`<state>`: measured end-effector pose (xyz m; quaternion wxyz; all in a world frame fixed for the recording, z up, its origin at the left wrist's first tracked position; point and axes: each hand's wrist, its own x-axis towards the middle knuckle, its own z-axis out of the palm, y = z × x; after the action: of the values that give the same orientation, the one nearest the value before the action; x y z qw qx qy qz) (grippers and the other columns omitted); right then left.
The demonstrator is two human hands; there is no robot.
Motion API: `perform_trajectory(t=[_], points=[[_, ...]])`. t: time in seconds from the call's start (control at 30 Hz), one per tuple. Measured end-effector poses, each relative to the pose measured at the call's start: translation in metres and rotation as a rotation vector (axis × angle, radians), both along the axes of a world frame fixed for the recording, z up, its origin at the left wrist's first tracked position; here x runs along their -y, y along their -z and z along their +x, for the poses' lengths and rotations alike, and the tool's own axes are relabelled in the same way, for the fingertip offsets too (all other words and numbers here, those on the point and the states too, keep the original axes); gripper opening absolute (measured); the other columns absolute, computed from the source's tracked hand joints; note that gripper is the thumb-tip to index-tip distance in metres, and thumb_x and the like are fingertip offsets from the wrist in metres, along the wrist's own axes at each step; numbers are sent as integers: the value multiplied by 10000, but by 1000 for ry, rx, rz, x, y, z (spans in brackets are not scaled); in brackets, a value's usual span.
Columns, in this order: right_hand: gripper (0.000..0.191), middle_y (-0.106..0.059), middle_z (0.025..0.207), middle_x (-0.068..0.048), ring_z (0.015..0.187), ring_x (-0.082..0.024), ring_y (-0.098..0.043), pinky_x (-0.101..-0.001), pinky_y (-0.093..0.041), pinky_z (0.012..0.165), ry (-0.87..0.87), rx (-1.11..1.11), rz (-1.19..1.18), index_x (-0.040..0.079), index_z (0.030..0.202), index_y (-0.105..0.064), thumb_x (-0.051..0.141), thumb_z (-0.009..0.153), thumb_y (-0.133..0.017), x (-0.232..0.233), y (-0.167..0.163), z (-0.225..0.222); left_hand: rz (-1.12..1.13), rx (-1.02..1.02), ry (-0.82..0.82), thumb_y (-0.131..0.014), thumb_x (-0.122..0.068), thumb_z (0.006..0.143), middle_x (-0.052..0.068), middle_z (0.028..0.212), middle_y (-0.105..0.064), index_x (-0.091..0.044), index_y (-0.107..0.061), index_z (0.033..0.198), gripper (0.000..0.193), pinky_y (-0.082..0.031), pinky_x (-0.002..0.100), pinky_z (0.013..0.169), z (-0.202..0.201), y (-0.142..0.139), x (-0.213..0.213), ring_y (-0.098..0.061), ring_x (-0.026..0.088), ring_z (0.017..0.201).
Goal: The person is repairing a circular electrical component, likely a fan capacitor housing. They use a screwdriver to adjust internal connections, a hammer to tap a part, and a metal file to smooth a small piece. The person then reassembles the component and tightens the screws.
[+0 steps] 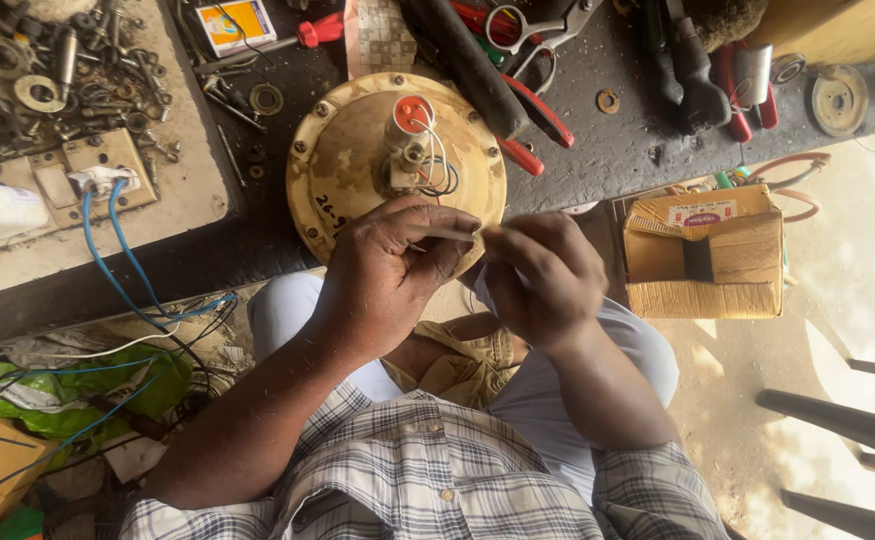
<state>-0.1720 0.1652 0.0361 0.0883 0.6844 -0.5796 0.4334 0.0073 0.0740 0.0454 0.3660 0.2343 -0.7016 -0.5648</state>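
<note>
Down near the middle of the view, the left hand (390, 268) and the right hand (541, 280) meet over the near edge of a round, cream-coloured motor housing (343, 150) that lies on the dark workbench (618, 150). The left hand's thumb and forefinger are pinched narrow on a thin pale strip (455, 234), perhaps a sleeve or a wire end, and the right hand's fingertips close on its other end, so both hands grip the same small piece between them; what exactly it is I cannot tell. At the housing's centre stands a short shaft with an orange cap (414, 112), and white, red and dark wires (440, 170) loop from it toward the hands. Far of the housing lie red-handled pliers (528, 120) and a pair of scissors (528, 28). To the far left, a pale tray (188, 190) carries a heap of washers, bolts and nuts (58, 80) beside a switch plate (98, 172), from which two blue wires (118, 250) trail down toward the near left. To the right sits a worn cardboard box (703, 255). Near the bottom, the person's checked shirt sleeves (428, 480) fill the view.
</note>
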Motion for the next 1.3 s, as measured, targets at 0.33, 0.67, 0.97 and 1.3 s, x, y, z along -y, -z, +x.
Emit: perform_trajectory(t=[0.33, 0.67, 0.97, 1.3], points=[[222, -665, 1154, -170, 1020, -173, -692, -320, -588, 945, -289, 804, 109, 44, 1346, -441, -12, 1151, -533, -8, 29, -18, 53, -22, -1, -697, -60, 1003, 85, 1057, -718, 12, -706, 1102, 123, -619, 251, 814, 2, 1, -2, -753, 144, 963], [371, -660, 1125, -101, 969, -116, -642, -267, -544, 848, -257, 708, 323, -9, 1403, -481, 17, 1073, -648, -15, 23, -23, 93, -79, 50, -699, -20, 993, 77, 1071, -700, 10, -718, 1062, 79, -644, 227, 814, 4, 8, -4, -746, 124, 977], [460, -688, 989, -79, 842, -145, -677, -278, -550, 737, -222, 323, 378, -9, 1348, -628, 129, 949, -811, -1, -11, -10, -95, 26, 11, -734, -42, 956, 65, 1006, -714, -13, -734, 1062, 110, -601, 253, 773, 5, 2, -3, -741, 131, 901], [373, -747, 1139, -135, 1022, -210, -764, -302, -605, 851, -439, 427, 391, 1, 1373, -625, 141, 1045, -731, -1, -12, -24, -34, 42, 27, -737, -5, 959, 85, 1120, -733, -11, -720, 1122, 164, -641, 269, 828, 1, -5, -12, -778, 172, 1016]])
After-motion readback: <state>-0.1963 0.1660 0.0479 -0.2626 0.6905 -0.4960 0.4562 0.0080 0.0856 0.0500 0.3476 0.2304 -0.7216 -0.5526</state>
